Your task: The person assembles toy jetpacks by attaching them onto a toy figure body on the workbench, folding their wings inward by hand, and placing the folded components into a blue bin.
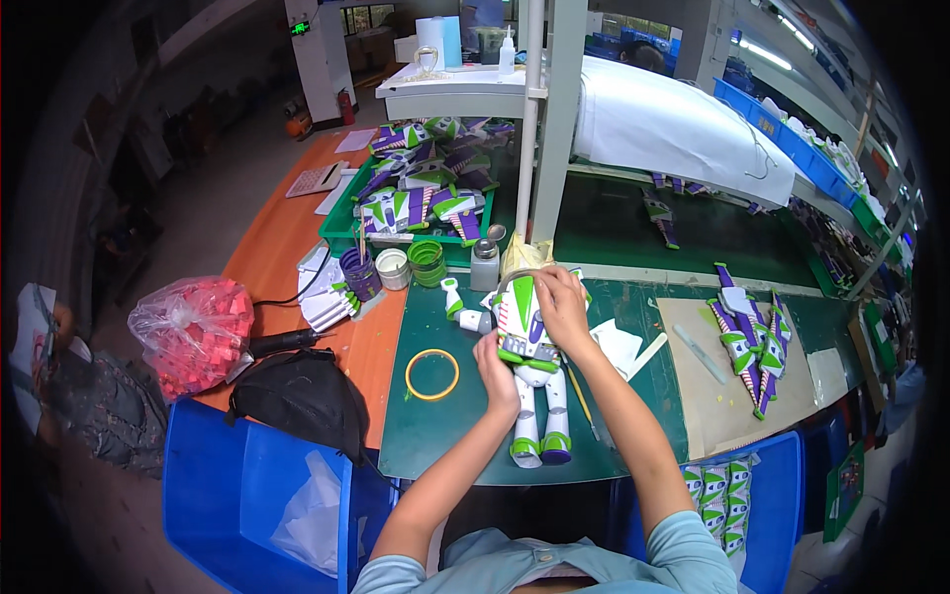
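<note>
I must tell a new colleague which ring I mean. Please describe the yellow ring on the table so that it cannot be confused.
Start at the dark green mat. The yellow ring lies flat there, just left of the left hand. Unlike the stacked green rings farther back, it is single, thin and yellow.

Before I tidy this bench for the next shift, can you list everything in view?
toy figure: one, white, green and purple, lying on the green mat, held by both hands
yellow ring: one, on the mat left of the figure
toy arm piece: one, white and green, by the figure's upper left
green tray: one, full of toy wing parts, far side of bench
small pots: several, purple, white, green, in front of the tray
red bag: one, clear with red pieces, orange tabletop at left
black bag: one, beside the red bag
wing parts: a cluster, on the right
blue bins: below the bench edge
left hand: on the figure's waist
right hand: on the figure's chest
</note>
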`<state>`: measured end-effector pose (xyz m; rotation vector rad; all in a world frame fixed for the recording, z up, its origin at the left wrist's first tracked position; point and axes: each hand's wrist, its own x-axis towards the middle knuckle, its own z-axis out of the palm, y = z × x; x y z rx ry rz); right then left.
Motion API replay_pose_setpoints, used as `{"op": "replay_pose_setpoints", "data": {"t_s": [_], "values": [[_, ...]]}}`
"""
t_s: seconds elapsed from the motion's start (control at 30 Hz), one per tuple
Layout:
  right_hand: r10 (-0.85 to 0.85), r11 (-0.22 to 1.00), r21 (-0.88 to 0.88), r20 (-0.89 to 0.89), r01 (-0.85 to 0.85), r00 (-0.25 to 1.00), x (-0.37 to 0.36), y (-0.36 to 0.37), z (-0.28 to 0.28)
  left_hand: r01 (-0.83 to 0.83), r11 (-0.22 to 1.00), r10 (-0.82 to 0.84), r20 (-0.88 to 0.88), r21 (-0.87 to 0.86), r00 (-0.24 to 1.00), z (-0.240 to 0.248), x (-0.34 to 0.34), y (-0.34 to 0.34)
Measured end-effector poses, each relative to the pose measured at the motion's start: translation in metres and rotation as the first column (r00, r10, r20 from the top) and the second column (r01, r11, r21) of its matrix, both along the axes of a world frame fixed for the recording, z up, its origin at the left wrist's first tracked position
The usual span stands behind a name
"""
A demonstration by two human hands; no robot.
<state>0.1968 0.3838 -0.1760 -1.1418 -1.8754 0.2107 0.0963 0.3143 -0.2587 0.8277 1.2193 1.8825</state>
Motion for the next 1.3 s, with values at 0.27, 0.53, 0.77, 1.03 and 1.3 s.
{"op": "replay_pose_setpoints", "data": {"t_s": [0.27,0.53,0.77,1.03,1.3], "values": [[-0.002,1.000,-0.016,0.184,0.005,0.983,-0.002,-0.004,0.013,0.263,0.954,-0.273,0.773,0.142,0.573,-0.004,-0.016,0.040],[-0.068,0.998,-0.004,0.222,0.070,0.973,-0.009,0.003,0.004,0.144,0.989,-0.140,0.367,0.016,0.920,-0.008,-0.009,0.044],[-0.167,0.981,-0.064,0.180,0.181,0.969,-0.017,0.010,0.003,0.138,0.985,-0.162,0.266,0.107,0.950,-0.010,-0.014,0.045],[-0.213,0.968,-0.091,0.187,0.233,0.959,-0.020,0.011,0.008,0.166,0.984,-0.177,0.344,0.061,0.922,-0.007,-0.023,0.041],[-0.243,0.962,-0.080,0.174,0.260,0.954,-0.015,0.010,0.007,-0.215,0.975,0.201,0.206,0.050,0.958,0.036,-0.108,0.063]]}}
